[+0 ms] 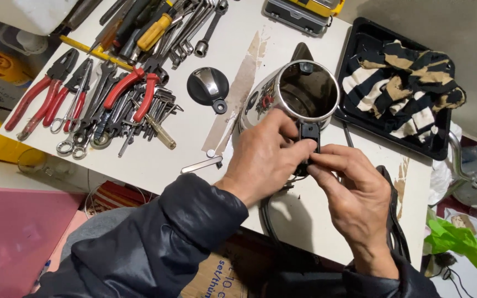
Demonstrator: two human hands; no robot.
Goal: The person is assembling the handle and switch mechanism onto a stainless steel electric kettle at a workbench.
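Right now your left hand (pixel 263 157) and right hand (pixel 354 193) meet on a small black part (pixel 308 135) at the rim of a steel kettle (pixel 296 94); your left fingers are curled shut around it from the left, and your right thumb and forefinger pinch its lower end from the right, so both grips are closed on that one piece. The part's long axis runs from the kettle's rim back toward you. The single kettle lies tilted on its side near the middle of the table, its open mouth turned up toward you and its spout pointing away from you. Just to its left lies one round black and chrome lid (pixel 208 86). All of it rests on a white table (pixel 233 33) with worn brown streaks where the coating has peeled. At the far left of the table sits a heap of hand tools: three pairs of red-handled pliers (pixel 133 91), a yellow-handled screwdriver (pixel 154 31), and wrenches and hex keys too tangled to count. One black tray (pixel 360 49) at the right holds a striped rag (pixel 401 88). Past the table's right edge there is green plastic (pixel 456 240) low down, and a cardboard box (pixel 219 278) shows under the near edge.
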